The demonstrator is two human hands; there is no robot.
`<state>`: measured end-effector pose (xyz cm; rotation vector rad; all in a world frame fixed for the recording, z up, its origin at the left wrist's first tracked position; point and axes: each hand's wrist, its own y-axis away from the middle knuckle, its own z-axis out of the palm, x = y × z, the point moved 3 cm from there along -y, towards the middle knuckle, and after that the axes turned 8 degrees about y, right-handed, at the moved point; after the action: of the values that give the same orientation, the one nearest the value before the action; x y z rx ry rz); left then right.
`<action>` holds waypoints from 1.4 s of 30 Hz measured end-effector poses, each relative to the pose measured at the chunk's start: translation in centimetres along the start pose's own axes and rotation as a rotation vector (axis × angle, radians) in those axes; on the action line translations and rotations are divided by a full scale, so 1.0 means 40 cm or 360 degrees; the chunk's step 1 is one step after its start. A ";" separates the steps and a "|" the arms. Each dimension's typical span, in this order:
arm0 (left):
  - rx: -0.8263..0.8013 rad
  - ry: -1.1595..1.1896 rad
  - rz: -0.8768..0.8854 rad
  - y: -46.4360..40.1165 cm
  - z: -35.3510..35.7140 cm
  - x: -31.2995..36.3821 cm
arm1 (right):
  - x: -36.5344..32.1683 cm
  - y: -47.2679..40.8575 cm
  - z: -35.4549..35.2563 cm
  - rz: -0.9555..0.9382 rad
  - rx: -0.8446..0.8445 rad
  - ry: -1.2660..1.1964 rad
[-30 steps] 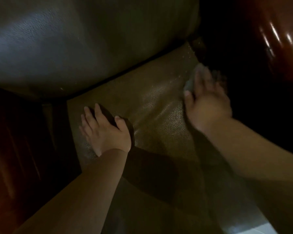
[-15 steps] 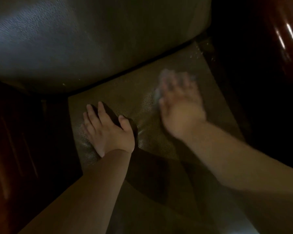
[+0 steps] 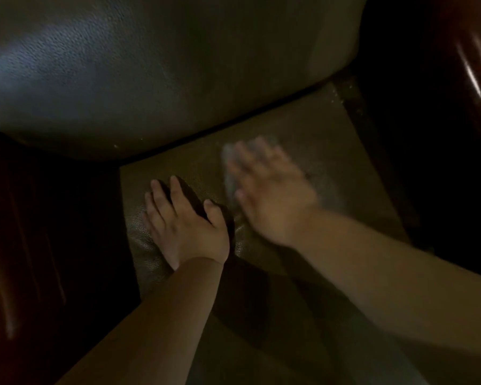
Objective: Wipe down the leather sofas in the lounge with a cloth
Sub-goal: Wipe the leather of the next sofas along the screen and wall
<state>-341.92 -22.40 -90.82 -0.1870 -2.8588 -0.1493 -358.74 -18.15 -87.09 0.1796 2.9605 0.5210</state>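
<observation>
On seat cushion (image 3: pixel 303 129): right hand (image 3: pixel 272 195) flat on cloth (image 3: pixel 229 173).

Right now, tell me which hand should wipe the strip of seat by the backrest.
Right. The right hand already presses the cloth flat near the backrest; the left hand rests bare on the seat cushion.

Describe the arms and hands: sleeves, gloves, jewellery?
Both forearms are bare up to the frame edge, with no sleeve in view. Left hand has no glove, ring or watch showing. Right hand is motion-blurred; no glove or wristband shows, and any rings are too blurred to tell.
</observation>
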 end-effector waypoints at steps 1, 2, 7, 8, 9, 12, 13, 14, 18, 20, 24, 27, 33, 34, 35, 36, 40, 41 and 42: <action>-0.0007 -0.0009 0.0001 0.000 0.001 -0.002 | -0.021 0.007 0.002 -0.0224 -0.0021 0.0005; -0.0008 -0.0018 0.0004 -0.002 0.003 -0.004 | -0.007 0.003 -0.003 -0.0336 -0.0032 0.0014; 0.0017 -0.0013 -0.0008 0.003 0.006 0.001 | 0.245 -0.039 -0.006 0.0804 0.0074 -0.0170; 0.0010 -0.0004 -0.0013 0.004 0.005 0.004 | 0.254 -0.048 -0.008 0.0984 0.0030 -0.0205; 0.0000 -0.0001 -0.0019 0.004 0.004 0.005 | 0.231 -0.063 -0.013 0.1042 -0.0010 -0.0183; -0.0035 0.0011 -0.0014 0.005 -0.004 0.008 | 0.058 -0.106 -0.027 0.0563 -0.0008 -0.0064; -0.0042 0.0013 -0.0009 0.005 -0.006 0.009 | -0.003 -0.108 -0.024 0.0289 0.0005 -0.0059; -0.0047 0.0013 -0.0011 0.006 -0.007 0.010 | -0.045 -0.103 -0.020 0.0037 -0.0016 -0.0061; -0.0035 0.0004 -0.0020 0.006 -0.003 0.009 | 0.052 -0.108 -0.015 -0.0089 0.0020 0.0037; -0.0033 0.0009 -0.0026 0.006 0.001 0.008 | 0.163 -0.101 -0.014 0.0323 0.0073 -0.0009; -0.0029 0.0045 -0.0047 0.007 0.008 0.005 | 0.097 -0.096 -0.008 0.0757 -0.0021 -0.0020; -0.0054 0.0048 -0.0039 0.007 0.007 0.002 | -0.085 -0.088 0.000 0.0003 -0.0033 0.0026; -0.0036 0.0073 -0.0049 0.008 0.003 0.005 | 0.185 -0.054 -0.005 0.0317 0.0030 -0.0019; -0.0040 0.0070 -0.0053 0.008 0.002 0.006 | 0.244 -0.039 -0.008 0.0576 0.0028 -0.0062; -0.0051 0.0069 -0.0057 0.007 0.001 0.007 | 0.274 -0.024 -0.007 0.0779 0.0020 -0.0133; -0.0067 0.0067 -0.0060 0.007 -0.001 0.007 | 0.270 -0.013 -0.005 0.0897 0.0011 -0.0178; -0.0240 -0.0077 -0.0010 0.003 -0.026 0.023 | 0.097 0.044 0.029 0.0326 0.0070 -0.0030; -0.0300 -0.0126 0.0006 -0.001 -0.033 0.027 | 0.061 0.076 0.040 0.0021 0.0048 -0.0035; -0.0361 -0.0165 0.0009 -0.004 -0.040 0.031 | 0.049 0.105 0.046 -0.0229 0.0012 -0.0037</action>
<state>-342.72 -22.61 -88.94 -0.2548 -2.9389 -0.4765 -359.98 -13.35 -87.57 -0.0269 2.9244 0.4857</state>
